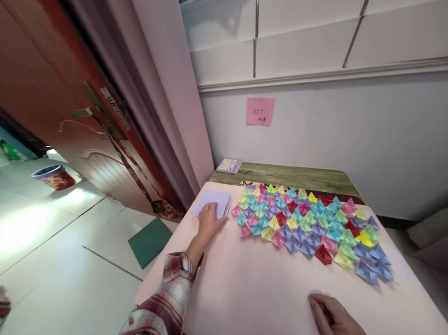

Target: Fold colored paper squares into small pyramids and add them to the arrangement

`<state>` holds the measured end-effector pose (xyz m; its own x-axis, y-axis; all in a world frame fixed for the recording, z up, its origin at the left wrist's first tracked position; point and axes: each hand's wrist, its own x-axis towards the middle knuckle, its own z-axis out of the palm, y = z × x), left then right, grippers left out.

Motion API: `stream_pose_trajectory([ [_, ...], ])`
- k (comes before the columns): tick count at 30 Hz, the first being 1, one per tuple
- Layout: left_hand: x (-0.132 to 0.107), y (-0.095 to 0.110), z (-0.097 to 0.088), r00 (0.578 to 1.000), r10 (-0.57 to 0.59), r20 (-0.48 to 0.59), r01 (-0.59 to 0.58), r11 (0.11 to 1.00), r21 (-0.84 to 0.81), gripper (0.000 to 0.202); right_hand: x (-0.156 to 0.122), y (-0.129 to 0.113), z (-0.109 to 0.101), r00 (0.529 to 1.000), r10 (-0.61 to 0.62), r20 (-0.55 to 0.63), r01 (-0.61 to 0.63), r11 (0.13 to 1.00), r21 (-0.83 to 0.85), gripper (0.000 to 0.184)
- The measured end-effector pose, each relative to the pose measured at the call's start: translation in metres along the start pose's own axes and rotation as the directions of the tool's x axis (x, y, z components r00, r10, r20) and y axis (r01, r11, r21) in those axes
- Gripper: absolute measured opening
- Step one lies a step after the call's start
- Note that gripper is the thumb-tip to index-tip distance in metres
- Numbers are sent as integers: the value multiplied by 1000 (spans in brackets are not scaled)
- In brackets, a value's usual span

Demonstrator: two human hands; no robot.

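Note:
My left hand (209,221) reaches out over the pale pink table (254,287) and lies flat on a stack of lavender paper squares (213,202) at the table's far left corner, fingers stretched out. My right hand (332,320) rests on the table near the front edge, fingers loosely curled with nothing seen in them. Between and beyond the hands lies a wide spread of several folded paper pieces (307,225) in pink, teal, yellow, green, red and purple, packed side by side.
A small printed box (229,165) sits on a green wooden surface (285,176) behind the table. A pink sticky note (260,111) is on the white wall. To the left are a brown door (52,97), a curtain, a green mat (150,241) and a bin (54,177).

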<state>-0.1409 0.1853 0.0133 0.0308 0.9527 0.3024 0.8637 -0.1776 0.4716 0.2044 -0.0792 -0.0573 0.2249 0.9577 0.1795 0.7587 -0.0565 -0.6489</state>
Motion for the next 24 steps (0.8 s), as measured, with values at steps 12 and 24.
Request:
stream_pose_trajectory([
  [12, 13, -9, -8, 984, -178, 17, 178, 968, -179, 28, -3, -21, -5, 997, 52, -54, -55, 997, -59, 35],
  [24, 28, -29, 0, 860, -505, -70, 433, 797, -422, 34, -4, -25, -10, 998, 43, -45, -44, 999, -16, 36],
])
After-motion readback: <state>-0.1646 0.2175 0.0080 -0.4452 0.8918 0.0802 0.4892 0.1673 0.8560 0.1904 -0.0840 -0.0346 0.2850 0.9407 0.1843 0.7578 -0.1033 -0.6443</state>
